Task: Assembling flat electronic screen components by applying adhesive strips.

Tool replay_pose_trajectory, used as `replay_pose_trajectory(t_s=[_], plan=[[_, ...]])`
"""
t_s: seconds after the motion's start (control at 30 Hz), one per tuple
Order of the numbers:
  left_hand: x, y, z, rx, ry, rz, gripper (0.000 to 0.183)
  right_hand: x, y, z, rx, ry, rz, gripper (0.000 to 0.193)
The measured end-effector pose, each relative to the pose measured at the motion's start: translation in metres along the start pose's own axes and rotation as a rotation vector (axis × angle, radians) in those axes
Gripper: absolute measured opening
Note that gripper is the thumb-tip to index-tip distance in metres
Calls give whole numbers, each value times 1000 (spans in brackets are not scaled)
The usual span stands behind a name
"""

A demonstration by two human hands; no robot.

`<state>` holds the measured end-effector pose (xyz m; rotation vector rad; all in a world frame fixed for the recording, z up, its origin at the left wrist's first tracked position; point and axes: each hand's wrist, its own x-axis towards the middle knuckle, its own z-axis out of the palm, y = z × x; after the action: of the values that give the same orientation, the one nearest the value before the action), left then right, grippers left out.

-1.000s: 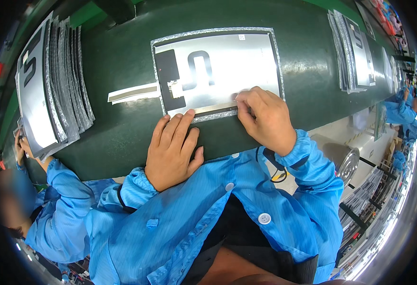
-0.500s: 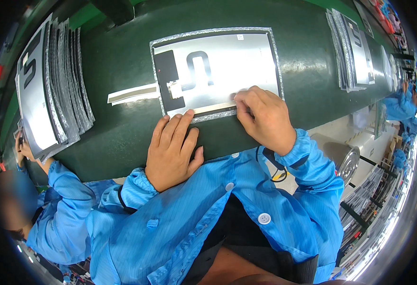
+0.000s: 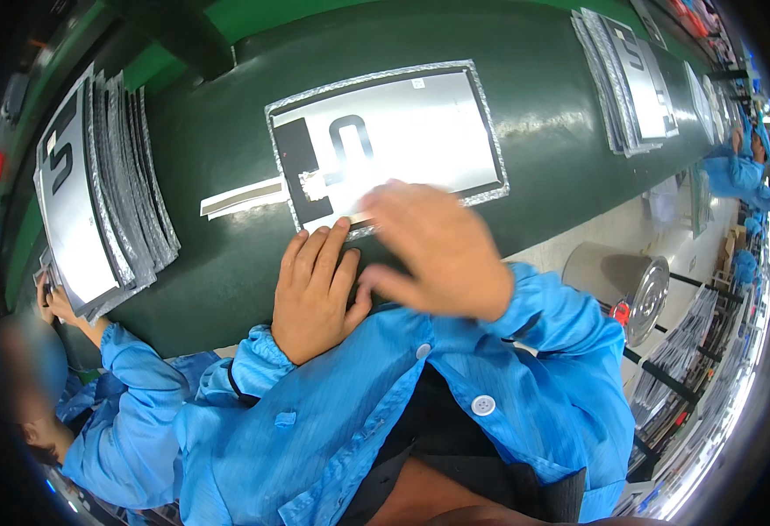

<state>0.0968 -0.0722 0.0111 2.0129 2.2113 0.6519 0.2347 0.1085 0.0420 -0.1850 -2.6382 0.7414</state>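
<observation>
Our left hand [image 3: 315, 289] pins the silver sheet [image 3: 402, 131] flat; right hand [image 3: 442, 250] — blurred, empty — strip [image 3: 240, 197] not yet pressed flush.

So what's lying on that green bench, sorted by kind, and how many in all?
Single silver panel under the hands: 1
Stacks of silver panels, one far left, one far right: 2
Loose pale strip: 1
Total: 4

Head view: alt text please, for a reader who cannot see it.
A person's left hand lies flat on a green table at the edge of a silver sheet, the blurred right hand raised above it. Stacks of sheets lie to the left.
</observation>
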Motion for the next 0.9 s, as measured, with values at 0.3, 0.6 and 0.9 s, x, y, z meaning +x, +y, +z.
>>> replay_pose_trajectory(t_s=[0.3, 0.6, 0.9], plan=[[-2, -2, -1, -5, 44, 0, 58, -19, 11, 6, -109, -329, -13, 83], [3, 0, -6, -77, 29, -49, 58, -48, 23, -37, -383, -300, 164, 81], [1, -7, -4, -73, 57, -44, 56, -13, 2, 9, -109, -324, -2, 81]])
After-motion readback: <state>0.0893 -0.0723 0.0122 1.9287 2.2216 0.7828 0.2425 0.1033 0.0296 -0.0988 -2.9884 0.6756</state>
